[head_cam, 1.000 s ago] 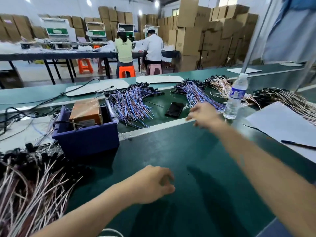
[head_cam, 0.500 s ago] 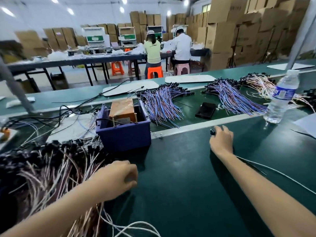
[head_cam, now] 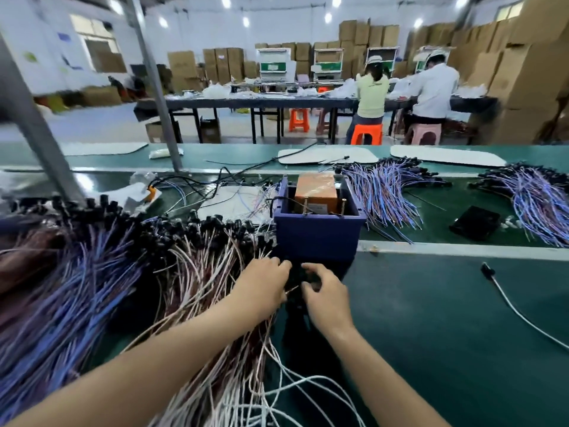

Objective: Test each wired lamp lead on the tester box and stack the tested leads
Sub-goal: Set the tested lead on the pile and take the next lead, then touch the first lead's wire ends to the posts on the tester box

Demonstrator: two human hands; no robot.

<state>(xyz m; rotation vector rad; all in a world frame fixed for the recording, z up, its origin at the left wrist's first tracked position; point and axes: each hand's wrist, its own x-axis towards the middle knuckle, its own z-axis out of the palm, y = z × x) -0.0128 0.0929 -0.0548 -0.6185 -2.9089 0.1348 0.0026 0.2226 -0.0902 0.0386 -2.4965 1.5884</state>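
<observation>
A black socket of one lead is held in the curled fingers of the right hand. The left hand is curled at the same spot, but whether anything is gripped there cannot be told. Just left of the grip the pile of leads is tangled, so neighbours could be dragged out, or a wire caught on the tester box, whose wall stands just beyond the grip. Right of the grip, room is offered by the green table, with a lone lead well apart.
</observation>
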